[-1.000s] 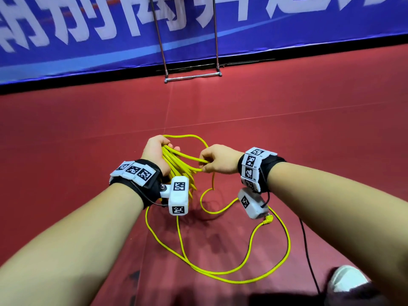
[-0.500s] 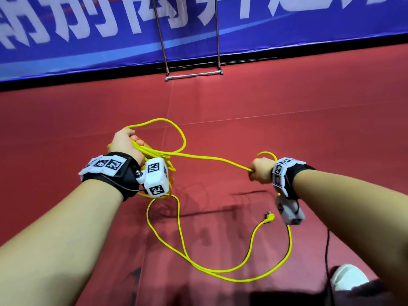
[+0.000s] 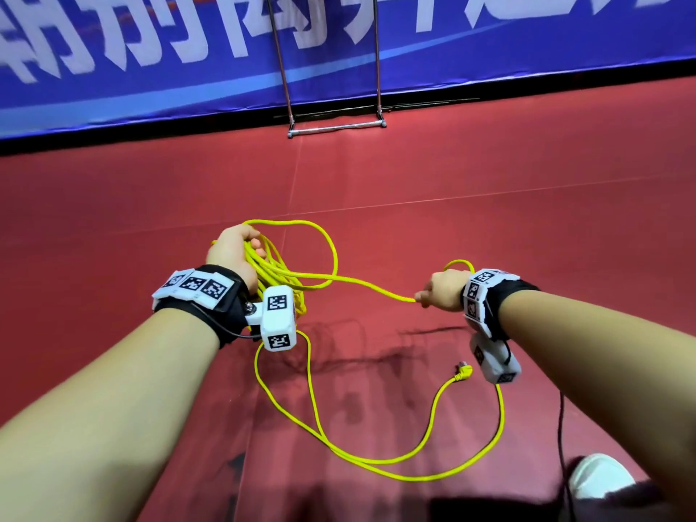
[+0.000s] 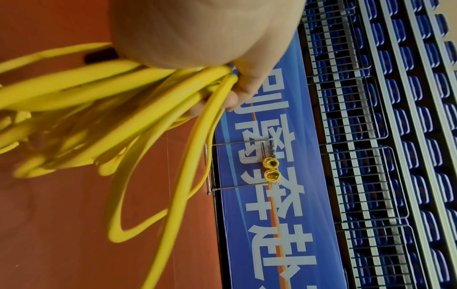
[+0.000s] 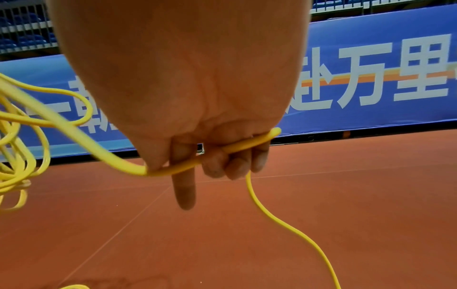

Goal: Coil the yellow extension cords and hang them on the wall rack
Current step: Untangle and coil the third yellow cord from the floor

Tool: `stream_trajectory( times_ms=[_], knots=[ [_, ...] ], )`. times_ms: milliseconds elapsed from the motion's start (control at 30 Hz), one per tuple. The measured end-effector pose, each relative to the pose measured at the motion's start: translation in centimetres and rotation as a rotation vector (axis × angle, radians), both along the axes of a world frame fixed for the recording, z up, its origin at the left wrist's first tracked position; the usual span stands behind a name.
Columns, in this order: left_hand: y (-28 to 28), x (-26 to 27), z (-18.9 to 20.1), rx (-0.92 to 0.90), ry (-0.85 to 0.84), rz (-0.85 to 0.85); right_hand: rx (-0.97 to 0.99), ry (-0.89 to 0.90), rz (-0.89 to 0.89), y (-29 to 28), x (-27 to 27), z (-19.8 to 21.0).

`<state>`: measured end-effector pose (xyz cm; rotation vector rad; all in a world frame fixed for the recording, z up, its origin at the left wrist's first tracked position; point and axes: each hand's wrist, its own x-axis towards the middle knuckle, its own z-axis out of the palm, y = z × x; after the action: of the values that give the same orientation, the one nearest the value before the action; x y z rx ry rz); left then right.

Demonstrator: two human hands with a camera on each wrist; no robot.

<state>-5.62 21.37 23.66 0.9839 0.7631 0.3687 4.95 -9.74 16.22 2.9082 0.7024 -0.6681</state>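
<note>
Above a red floor, head view: left hand (image 3: 235,254) at 10 o'clock grips the coiled yellow extension cord (image 3: 277,273); right hand (image 3: 444,292), now swung out to 3 o'clock, draws slack. Left wrist: rack (image 4: 272,162) holds finished coils. Right wrist: fingers (image 5: 217,166) curl round cord, forefinger straight.

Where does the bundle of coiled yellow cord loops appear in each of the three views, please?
Head: the coiled loops sit left of centre, held by the left hand.
Left wrist: they fill the left half, just under the palm.
Right wrist: they hang at the far left edge.
Shared landmark: the blue banner with white characters, along the red floor.
</note>
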Motion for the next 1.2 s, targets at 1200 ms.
stream_trajectory(
  times_ms=[1200],
  knots=[
    [-9.1,0.3,0.9,0.223,0.246,-0.554,1.356,0.807,-0.619,7.7,-2.2,6.7]
  ],
)
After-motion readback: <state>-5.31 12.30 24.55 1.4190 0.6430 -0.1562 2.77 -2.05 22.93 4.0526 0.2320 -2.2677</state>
